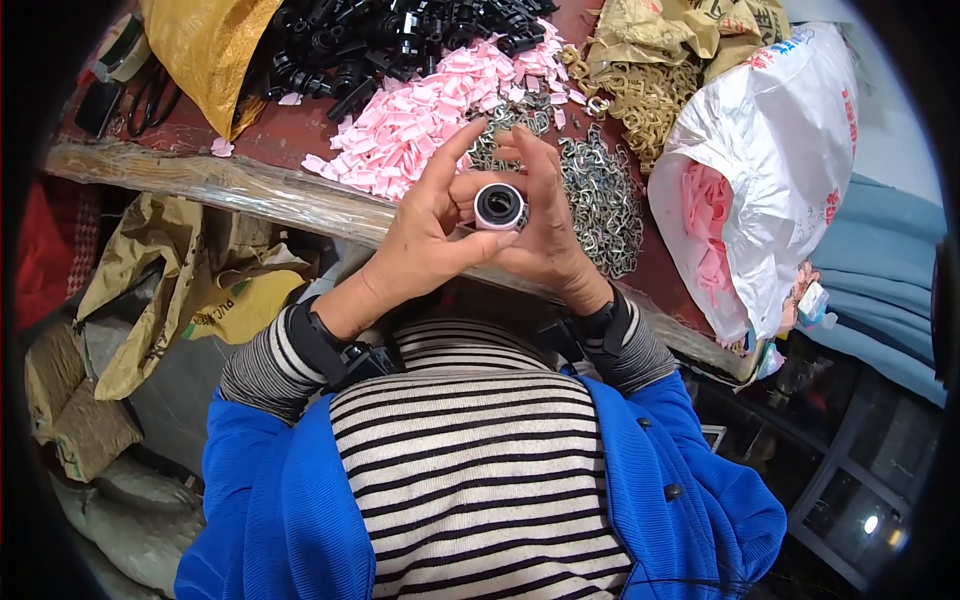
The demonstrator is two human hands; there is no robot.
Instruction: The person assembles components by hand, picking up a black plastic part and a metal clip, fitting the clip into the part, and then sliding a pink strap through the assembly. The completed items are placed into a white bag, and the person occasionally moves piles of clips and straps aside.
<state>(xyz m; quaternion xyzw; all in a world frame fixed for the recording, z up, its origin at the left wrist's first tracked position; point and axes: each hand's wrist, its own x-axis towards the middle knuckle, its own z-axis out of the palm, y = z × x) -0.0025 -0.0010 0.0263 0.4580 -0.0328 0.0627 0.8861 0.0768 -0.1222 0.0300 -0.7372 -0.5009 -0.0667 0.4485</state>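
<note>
In front of my chest, over the table's near edge, I hold a small round part (499, 207) with a pale casing and a black ring around its open middle. My left hand (425, 228) grips it from the left, thumb below it and fingers curled behind. From the right, my right hand (553, 225) closes against the same part, its forefinger raised and bent. Just beyond my hands lie a heap of pink plastic pieces (430, 120) and a pile of silvery metal hooks (603, 205). The fingertips behind the part are partly hidden.
Black plastic parts (400, 35) are heaped at the back beside a yellow sack (205, 55). Brass-coloured metal pieces (650, 105) lie at the back right. A white bag (765, 150) holding pink pieces stands at the right. The table's wrapped front edge (215, 185) runs across below.
</note>
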